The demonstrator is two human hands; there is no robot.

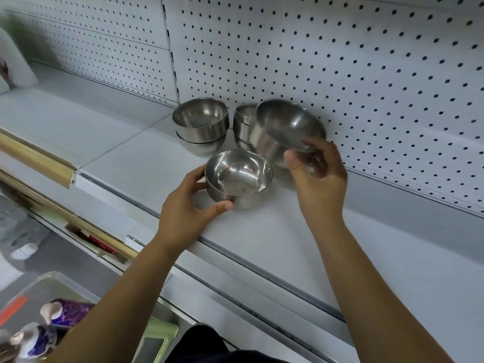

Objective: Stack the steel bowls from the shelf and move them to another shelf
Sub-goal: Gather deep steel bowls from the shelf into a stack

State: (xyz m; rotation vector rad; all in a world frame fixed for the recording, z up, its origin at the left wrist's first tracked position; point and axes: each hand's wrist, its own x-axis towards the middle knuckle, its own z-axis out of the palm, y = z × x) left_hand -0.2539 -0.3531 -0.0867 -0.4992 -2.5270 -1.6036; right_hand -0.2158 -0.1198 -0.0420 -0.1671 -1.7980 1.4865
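Observation:
Several steel bowls stand on a white shelf [262, 239]. My left hand [188, 210] grips the side of the nearest bowl [238, 176], which sits upright on the shelf. Above the shelf my right hand [317, 171] holds a second bowl [288, 127] by its rim, tilted and blurred. Behind that one stands a small stack of bowls [242, 123], partly hidden. To the left at the back, one bowl [200, 119] sits nested in another.
A white pegboard wall [340, 61] closes the back of the shelf. Lower shelves with wooden price rails [39, 159] run at the left. A clear tub [52, 289] and purple packaged items [68, 311] lie at the bottom left.

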